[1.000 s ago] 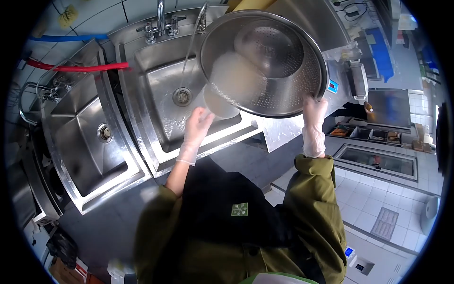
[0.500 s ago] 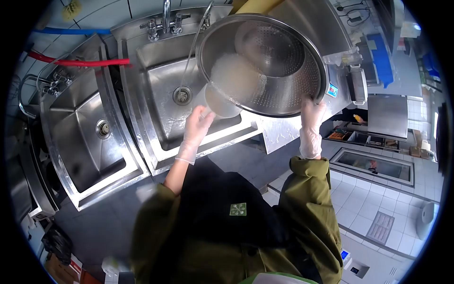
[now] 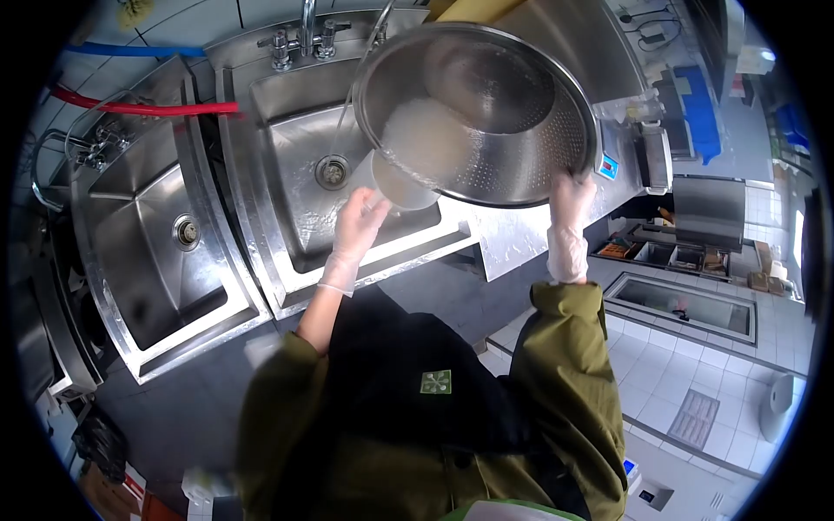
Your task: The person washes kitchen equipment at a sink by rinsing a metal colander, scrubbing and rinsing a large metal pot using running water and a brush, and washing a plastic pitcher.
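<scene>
A large perforated steel colander (image 3: 543, 161) is held tilted over the right-hand edge of a sink (image 3: 291, 165). Pale, wet-looking grains (image 3: 424, 135) lie against its lower left side; their exact kind I cannot tell. Gloved in clear plastic, my right hand (image 3: 571, 208) grips the colander's near right rim. My left hand (image 3: 359, 227), in a similar glove, is closed around a whitish, translucent container (image 3: 372, 174) at the colander's lower left rim. Some pale contents show inside the container's mouth. The colander hides part of my right fingers' grip.
A second sink (image 3: 161, 226) stands to the left. A red hose (image 3: 148, 109) and a blue hose (image 3: 130, 50) reach in from the wall, and a faucet (image 3: 307, 39) rises behind the main sink. On the right counter sits a scale with a lit display (image 3: 608, 167).
The colander and the container have shifted very slightly up and left in view, with both hands keeping their hold. The grains look much the same.
</scene>
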A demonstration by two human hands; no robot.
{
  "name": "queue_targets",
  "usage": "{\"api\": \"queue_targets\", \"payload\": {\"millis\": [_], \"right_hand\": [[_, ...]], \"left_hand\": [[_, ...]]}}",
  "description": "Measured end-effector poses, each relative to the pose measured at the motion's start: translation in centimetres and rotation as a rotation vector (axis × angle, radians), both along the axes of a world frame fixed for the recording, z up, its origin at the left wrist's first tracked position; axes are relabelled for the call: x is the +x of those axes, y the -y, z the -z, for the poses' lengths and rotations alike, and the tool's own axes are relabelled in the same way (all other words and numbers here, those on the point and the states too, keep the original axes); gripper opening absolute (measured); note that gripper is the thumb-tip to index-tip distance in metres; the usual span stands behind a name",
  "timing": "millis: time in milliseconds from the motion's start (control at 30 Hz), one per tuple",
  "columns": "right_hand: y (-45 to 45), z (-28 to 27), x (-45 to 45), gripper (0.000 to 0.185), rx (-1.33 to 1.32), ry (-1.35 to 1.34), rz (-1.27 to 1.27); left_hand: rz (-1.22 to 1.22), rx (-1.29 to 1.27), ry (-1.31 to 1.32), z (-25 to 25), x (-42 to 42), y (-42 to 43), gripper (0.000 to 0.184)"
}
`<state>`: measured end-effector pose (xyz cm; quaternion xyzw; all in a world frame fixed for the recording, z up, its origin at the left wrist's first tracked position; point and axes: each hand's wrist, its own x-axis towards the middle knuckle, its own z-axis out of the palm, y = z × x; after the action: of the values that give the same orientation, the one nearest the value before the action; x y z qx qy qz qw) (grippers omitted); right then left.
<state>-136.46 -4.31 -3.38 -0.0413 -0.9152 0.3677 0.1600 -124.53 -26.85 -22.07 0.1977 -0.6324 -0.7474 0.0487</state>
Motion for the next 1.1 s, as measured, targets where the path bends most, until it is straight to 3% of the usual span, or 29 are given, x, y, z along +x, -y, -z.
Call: {"api": "queue_targets", "payload": {"millis": [33,167,700,1100], "right_hand": [[0.2,0.6,-0.2,0.017,-0.039,-0.100,-0.139],[0.5,0.6,0.0,0.017,-0.040,-0.016,-0.052],[1.1,0.6,0.8,0.017,0.081,-0.210,-0.105],[3.0,0.4,1.8,0.020,0.122,-0.138,-0.001]], "left_hand": [[0.002,-0.001,-0.002,-0.2,0.0,0.0,0.021],[-0.007,0.010,-0.052,0.3,-0.4,0.0,0.022],[-0.011,0.008,-0.031,0.0,-0.7,0.6,0.024],[-0.010,-0.005,-0.008,0.7,-0.7,0.7,0.026]]}}
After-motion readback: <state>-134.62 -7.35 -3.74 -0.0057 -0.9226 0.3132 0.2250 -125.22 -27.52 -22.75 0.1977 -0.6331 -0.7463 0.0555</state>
